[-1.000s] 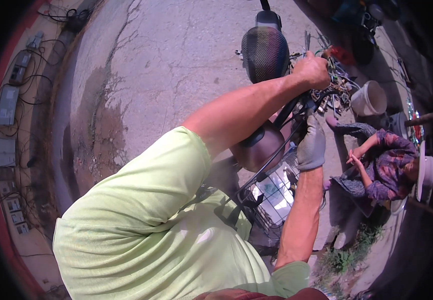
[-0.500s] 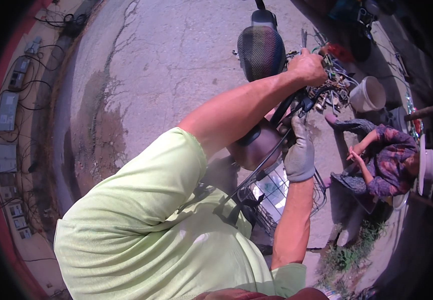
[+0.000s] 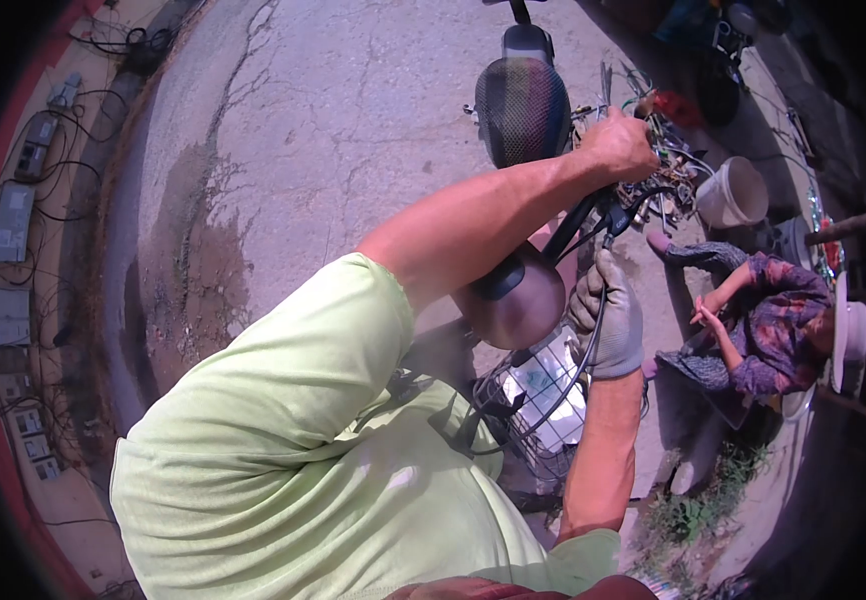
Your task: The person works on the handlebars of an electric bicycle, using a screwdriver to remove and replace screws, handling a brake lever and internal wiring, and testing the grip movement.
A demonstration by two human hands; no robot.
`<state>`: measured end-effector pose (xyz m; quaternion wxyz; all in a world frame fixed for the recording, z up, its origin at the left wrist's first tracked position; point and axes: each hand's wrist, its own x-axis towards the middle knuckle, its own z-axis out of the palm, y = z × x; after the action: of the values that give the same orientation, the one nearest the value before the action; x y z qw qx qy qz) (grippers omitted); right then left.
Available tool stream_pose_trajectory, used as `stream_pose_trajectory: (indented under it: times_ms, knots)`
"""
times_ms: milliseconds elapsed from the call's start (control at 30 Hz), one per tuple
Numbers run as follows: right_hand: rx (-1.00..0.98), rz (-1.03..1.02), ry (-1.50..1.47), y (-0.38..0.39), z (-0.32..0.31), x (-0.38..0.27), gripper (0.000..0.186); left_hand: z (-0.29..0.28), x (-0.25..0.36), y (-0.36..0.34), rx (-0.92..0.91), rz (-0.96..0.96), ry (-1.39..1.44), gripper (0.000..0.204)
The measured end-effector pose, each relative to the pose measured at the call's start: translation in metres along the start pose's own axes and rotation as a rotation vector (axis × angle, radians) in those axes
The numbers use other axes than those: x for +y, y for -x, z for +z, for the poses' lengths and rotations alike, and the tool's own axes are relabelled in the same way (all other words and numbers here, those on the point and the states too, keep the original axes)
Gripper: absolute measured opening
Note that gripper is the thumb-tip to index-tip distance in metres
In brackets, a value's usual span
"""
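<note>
My left hand [image 3: 618, 145], bare, is closed in a fist above a black handlebar with a brake lever [image 3: 615, 215]. What lies inside that fist is hidden. My right hand [image 3: 608, 318], in a grey work glove, is wrapped round a black cable [image 3: 593, 350] just below the lever. The cable bends down past the glove and curves over a wire basket [image 3: 551, 395] with a pale sheet in it. A brown rounded saddle-like part [image 3: 515, 305] sits beside the handlebar. Farther off stands a saddle with a mesh cover [image 3: 523, 108].
Beyond my left hand lies a heap of tools and metal parts [image 3: 671, 150], with a white bucket [image 3: 733, 193] next to it. A seated person [image 3: 783, 320] in a patterned shirt is at the right. Electrical boxes [image 3: 15, 222] and loose wires line the left.
My right hand has moved slightly down and right, away from the lever. The cable, straighter before, now bows out into a curve. My left hand has shifted slightly down.
</note>
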<state>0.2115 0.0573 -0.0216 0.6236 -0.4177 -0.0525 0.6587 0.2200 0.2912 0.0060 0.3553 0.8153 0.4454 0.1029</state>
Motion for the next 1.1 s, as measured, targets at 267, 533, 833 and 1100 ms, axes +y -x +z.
stream_pose_trajectory:
  times_ms: [267,533,833,1100]
  knots:
    - [0.227,-0.431,0.593,-0.022,-0.024,0.043,0.024,-0.01,0.01,0.015,-0.037,-0.023,0.035,0.046]
    - [0.364,-0.661,0.782,-0.05,-0.034,0.071,0.033,-0.007,0.012,0.015,-0.029,-0.035,-0.04,0.049]
    - [0.174,-0.545,0.542,-0.044,-0.028,0.051,0.036,-0.002,0.003,0.004,-0.015,-0.033,-0.064,0.05]
    - [-0.077,-0.145,-0.173,-0.052,-0.031,0.025,0.031,-0.001,0.002,0.005,-0.002,-0.033,-0.068,0.052]
